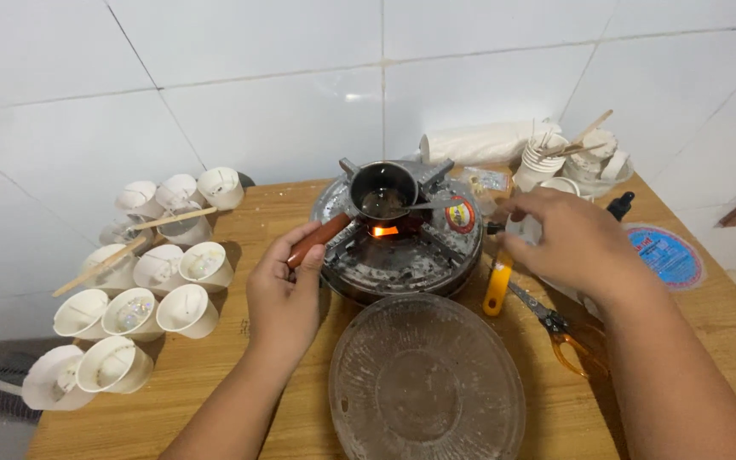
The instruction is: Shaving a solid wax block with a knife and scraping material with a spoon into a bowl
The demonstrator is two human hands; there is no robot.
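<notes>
A small dark metal pot with clear liquid sits on a round metal stove, an orange flame glowing under it. My left hand grips the pot's red-brown handle. A metal spoon rests in the pot. My right hand hovers at the stove's right side with fingers curled over a small white thing; what it holds is hidden.
Several white paper cups lie on their sides at the left, some with wooden sticks. A glass plate is in front. Orange-handled scissors, a yellow-handled tool, a dark dropper bottle and stacked cups stand at the right.
</notes>
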